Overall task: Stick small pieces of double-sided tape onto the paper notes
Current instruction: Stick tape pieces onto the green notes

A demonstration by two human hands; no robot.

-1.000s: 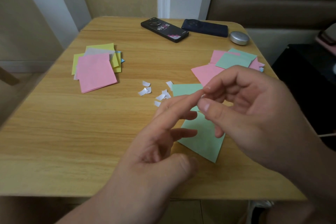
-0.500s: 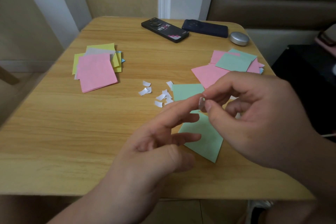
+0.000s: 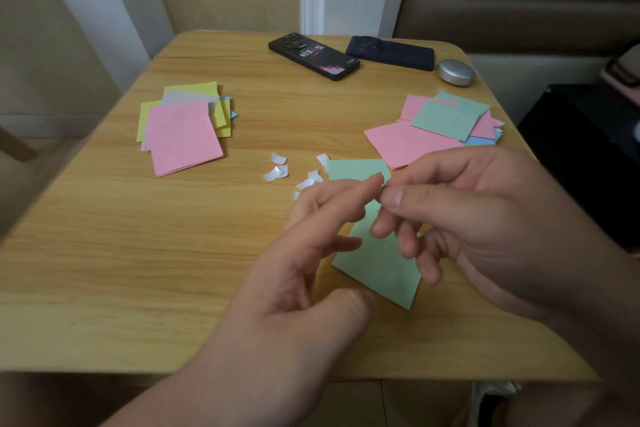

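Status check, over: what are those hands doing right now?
Right hand pinches tape piece; left hand open, fingertip touching it. Green note lies underneath. Nothing in the way.

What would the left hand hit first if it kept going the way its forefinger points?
Almost at once, the small tape piece pinched in the right hand, then that hand's thumb. The forefinger of the left hand looks nearly on the tape, though depth is unclear.

Wood-grain table (image 3: 138,270), matt paper notes (image 3: 181,139), glossy phone (image 3: 313,55)
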